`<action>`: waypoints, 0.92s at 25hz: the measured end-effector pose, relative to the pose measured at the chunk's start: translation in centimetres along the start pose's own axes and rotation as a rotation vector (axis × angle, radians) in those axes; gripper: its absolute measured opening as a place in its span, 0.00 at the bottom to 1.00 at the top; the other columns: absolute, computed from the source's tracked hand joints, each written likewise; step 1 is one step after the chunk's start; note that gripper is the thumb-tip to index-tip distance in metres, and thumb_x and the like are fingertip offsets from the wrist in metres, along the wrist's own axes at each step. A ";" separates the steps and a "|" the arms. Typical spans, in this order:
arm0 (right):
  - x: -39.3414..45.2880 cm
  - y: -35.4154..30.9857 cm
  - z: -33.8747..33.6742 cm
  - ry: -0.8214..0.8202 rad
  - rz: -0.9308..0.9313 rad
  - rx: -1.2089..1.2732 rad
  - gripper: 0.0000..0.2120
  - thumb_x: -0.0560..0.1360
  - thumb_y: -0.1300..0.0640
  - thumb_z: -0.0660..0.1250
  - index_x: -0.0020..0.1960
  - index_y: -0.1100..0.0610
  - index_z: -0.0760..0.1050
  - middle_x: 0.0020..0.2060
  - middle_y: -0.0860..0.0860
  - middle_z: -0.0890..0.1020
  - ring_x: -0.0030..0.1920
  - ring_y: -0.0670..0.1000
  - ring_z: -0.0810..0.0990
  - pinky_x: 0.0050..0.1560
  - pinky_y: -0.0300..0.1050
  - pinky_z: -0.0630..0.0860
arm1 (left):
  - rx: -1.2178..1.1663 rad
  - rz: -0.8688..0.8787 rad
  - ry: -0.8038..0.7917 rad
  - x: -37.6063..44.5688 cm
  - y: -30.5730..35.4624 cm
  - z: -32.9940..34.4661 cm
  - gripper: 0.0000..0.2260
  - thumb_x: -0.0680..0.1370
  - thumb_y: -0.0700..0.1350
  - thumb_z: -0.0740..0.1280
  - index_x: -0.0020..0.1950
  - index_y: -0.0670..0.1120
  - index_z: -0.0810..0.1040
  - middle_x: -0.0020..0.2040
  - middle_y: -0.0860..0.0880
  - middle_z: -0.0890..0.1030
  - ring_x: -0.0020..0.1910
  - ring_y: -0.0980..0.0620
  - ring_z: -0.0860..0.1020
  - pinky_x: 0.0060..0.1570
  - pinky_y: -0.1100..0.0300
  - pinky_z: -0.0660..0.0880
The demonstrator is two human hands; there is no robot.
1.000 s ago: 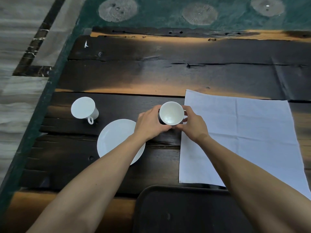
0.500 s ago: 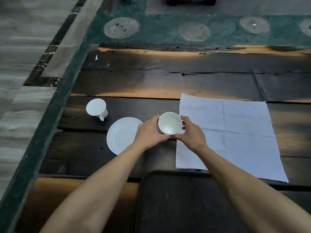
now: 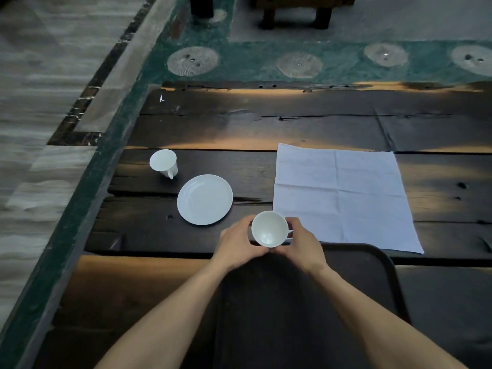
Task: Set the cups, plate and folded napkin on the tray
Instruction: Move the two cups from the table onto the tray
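Note:
A white cup (image 3: 269, 228) is held between my left hand (image 3: 239, 242) and my right hand (image 3: 300, 243), just over the far edge of the black tray (image 3: 383, 283). Its mouth faces up and its handle points right. A white plate (image 3: 205, 199) lies on the dark wooden table to the left of the cup. Farther left stands a second white cup (image 3: 163, 162), which looks upside down, its handle towards me. A white napkin (image 3: 343, 193) lies spread out flat on the table to the right, with fold creases showing.
The dark plank table (image 3: 266, 129) runs far and right. Its left edge borders a green patterned carpet (image 3: 239, 62) and a stone floor. Dark furniture legs (image 3: 292, 12) stand beyond the table.
Both hands have carried the cup towards me, from between the plate and napkin to the tray's far edge. The view has drawn back and shows more of the tray and floor.

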State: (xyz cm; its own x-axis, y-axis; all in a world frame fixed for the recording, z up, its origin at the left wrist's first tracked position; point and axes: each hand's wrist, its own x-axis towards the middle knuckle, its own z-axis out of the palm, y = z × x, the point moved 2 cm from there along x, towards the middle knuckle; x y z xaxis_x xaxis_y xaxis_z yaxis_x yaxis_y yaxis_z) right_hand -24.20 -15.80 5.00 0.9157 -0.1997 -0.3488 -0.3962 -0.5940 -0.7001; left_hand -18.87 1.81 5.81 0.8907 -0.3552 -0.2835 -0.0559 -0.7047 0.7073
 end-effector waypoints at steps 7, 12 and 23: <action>-5.4 1.8 2.4 -0.024 0.063 0.010 0.33 0.53 0.34 0.74 0.52 0.34 0.61 0.43 0.30 0.76 0.43 0.38 0.76 0.39 0.40 0.72 | 0.012 -0.050 -0.037 -5.0 -2.2 2.7 0.34 0.58 0.61 0.75 0.62 0.67 0.67 0.58 0.63 0.78 0.59 0.58 0.73 0.55 0.60 0.67; -7.3 2.9 4.2 -0.019 0.123 0.031 0.32 0.53 0.35 0.74 0.49 0.31 0.58 0.42 0.30 0.76 0.42 0.36 0.75 0.38 0.39 0.71 | 0.033 -0.077 -0.107 -6.2 -3.8 4.2 0.34 0.60 0.58 0.73 0.64 0.66 0.65 0.61 0.59 0.77 0.63 0.55 0.71 0.61 0.57 0.68; -7.9 3.0 6.7 0.040 0.210 0.108 0.34 0.57 0.38 0.74 0.58 0.36 0.61 0.48 0.34 0.76 0.50 0.47 0.78 0.44 0.45 0.73 | 0.047 -0.026 -0.131 -6.0 -5.1 4.5 0.36 0.63 0.51 0.69 0.69 0.65 0.63 0.65 0.61 0.75 0.66 0.55 0.70 0.65 0.51 0.69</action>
State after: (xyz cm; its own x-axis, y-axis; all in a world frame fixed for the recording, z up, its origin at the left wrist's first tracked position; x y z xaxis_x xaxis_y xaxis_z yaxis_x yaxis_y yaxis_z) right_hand -33.08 -10.78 1.54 0.8137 -0.3420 -0.4701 -0.5810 -0.4501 -0.6782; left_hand -25.97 4.77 0.92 0.8256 -0.4119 -0.3856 -0.0576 -0.7413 0.6687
